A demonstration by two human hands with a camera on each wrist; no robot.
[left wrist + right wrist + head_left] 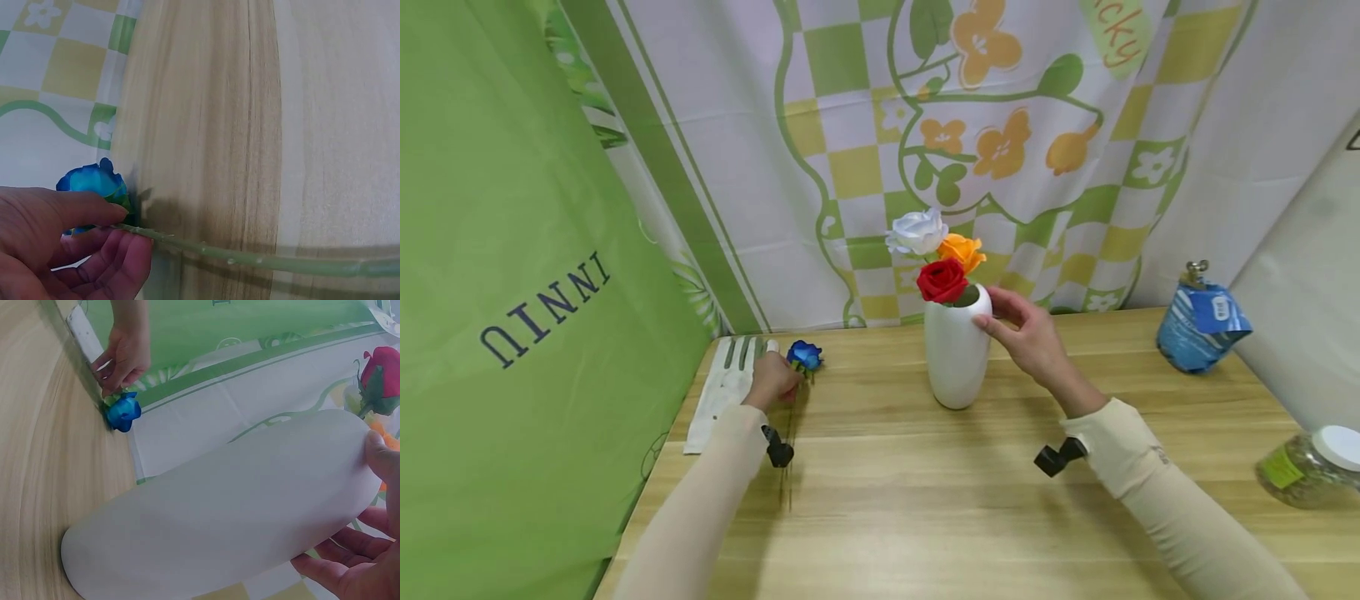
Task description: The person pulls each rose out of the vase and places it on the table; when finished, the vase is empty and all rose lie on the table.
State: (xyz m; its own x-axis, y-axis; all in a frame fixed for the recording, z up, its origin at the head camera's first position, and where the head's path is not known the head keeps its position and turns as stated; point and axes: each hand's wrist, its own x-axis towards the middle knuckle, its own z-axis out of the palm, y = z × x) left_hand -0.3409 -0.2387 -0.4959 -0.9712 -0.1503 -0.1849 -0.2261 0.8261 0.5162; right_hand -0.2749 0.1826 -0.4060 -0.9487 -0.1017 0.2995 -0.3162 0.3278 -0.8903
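My left hand (772, 379) pinches the green stem (250, 259) of a blue artificial rose (806, 356) just below its bloom, at the left of the table. In the left wrist view the stem runs off to the right, close over the wood. With my right hand (1026, 337) I hold the upper right side of a white vase (957, 358), thumb near the rim and fingers round the back. The vase stands upright on the table. A white rose (917, 232), an orange rose (962, 252) and a red rose (942, 281) stick out of its mouth.
A white slatted piece (718, 396) lies beside my left hand at the table's left edge. On the right stand a blue pouch (1202, 325) with a metal clip and a clear jar (1303, 471) with a white lid. A patterned curtain (850, 208) hangs behind the table (895, 517).
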